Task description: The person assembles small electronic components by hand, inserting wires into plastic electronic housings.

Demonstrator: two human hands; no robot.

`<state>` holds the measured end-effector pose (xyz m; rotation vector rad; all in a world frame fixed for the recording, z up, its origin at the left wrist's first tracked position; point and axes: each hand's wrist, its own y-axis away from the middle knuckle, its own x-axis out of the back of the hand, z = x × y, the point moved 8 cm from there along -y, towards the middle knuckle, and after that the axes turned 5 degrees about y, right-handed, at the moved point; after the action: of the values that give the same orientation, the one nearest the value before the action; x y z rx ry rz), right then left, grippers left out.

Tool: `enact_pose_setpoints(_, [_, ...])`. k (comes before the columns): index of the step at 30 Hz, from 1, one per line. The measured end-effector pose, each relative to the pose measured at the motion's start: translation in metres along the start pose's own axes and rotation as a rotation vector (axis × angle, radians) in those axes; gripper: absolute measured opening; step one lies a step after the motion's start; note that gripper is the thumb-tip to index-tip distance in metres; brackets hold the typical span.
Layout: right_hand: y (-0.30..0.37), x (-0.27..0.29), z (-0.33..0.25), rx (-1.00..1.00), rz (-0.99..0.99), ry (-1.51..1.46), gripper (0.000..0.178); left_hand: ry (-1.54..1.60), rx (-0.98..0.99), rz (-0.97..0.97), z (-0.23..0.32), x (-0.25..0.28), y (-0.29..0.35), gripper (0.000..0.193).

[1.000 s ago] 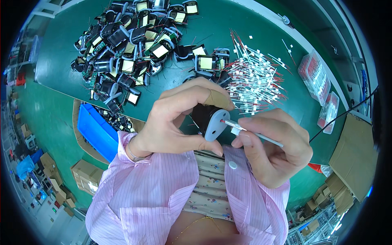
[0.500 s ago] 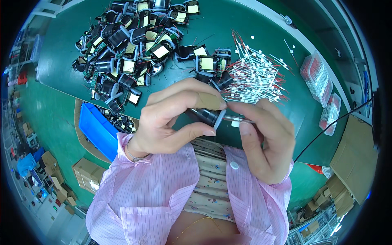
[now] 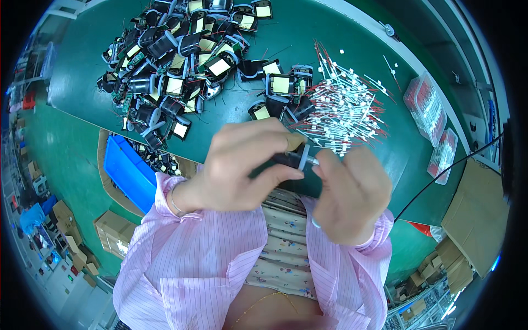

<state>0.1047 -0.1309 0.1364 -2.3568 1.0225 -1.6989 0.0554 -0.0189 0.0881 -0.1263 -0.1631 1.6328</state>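
Above the table's near edge my left hand (image 3: 242,165) grips a black cylindrical housing (image 3: 289,159) with a light grey ring (image 3: 304,157) at its right end. The ring faces my right hand (image 3: 352,192), whose thumb and fingers are pinched on a thin pale wire lead (image 3: 313,160) right at the ring. My right fingers cover most of the lead, so I cannot tell whether its end is inside the housing. Both hands are slightly blurred. Just beyond them lies a heap of white and red wire leads (image 3: 346,110) with small white connectors.
Many similar black housings (image 3: 165,82) with yellow pads and loose wires are piled at the far left of the green table (image 3: 77,82). Two clear plastic boxes (image 3: 426,107) of leads stand at the right. A blue tray (image 3: 129,173) sits in a carton at lower left.
My right hand has come closer to the ring, and less of the lead shows. The housing has shifted slightly to the right in my left hand.
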Motion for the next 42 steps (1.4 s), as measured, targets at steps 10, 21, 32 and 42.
enact_pose_setpoints(10, [0.023,-0.003,0.019,0.003,0.263,-0.507,0.033,-0.569,-0.672,0.248,0.071,-0.007,0.012,0.025])
enact_pose_setpoints(21, [0.021,-0.016,0.025,-0.018,0.243,-0.658,0.033,-0.714,-0.607,0.360,0.080,-0.010,0.016,0.027])
enact_pose_setpoints(32, [0.013,-0.008,0.007,0.041,0.040,-0.377,0.018,-0.359,-0.326,0.023,0.034,-0.002,0.008,0.031])
enact_pose_setpoints(42, [0.018,0.001,0.016,-0.098,0.067,-0.513,0.015,-0.291,-0.216,0.069,0.029,0.005,0.008,0.030])
